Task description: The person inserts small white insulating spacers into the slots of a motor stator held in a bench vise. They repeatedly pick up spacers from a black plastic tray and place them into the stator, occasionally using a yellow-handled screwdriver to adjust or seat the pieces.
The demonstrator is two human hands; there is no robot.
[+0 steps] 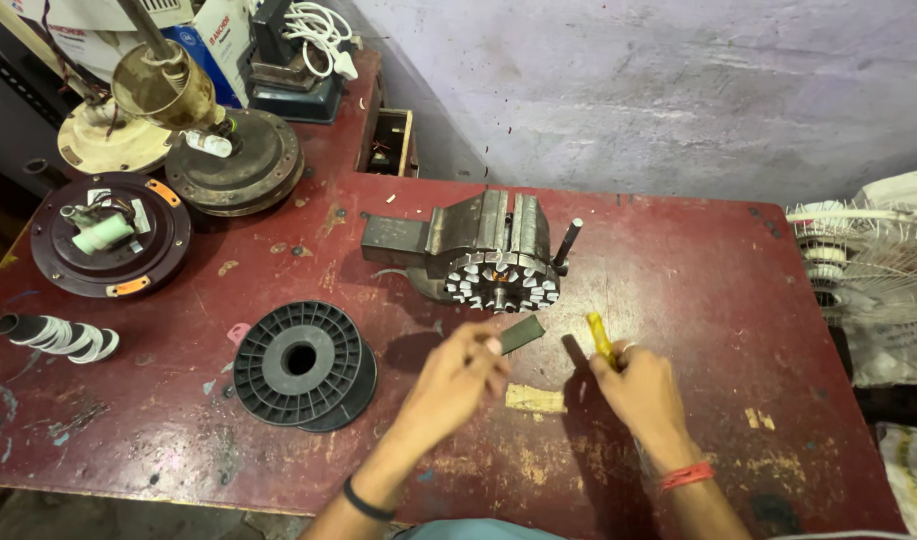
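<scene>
Two hands, left (457,375) pinching a dark strip (522,333), right (639,385) fisted around a half-hidden yellow tool (600,337).

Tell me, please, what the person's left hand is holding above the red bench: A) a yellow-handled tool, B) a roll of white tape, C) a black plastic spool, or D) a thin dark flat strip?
D: the left hand pinches a thin dark flat strip just below the stator clamped in the vise, while the yellow-handled tool is in the right hand.

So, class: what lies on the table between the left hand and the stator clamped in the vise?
In the head view, only the dark strip held by the left hand lies there; beyond it, bare red table reaches the stator.
</scene>
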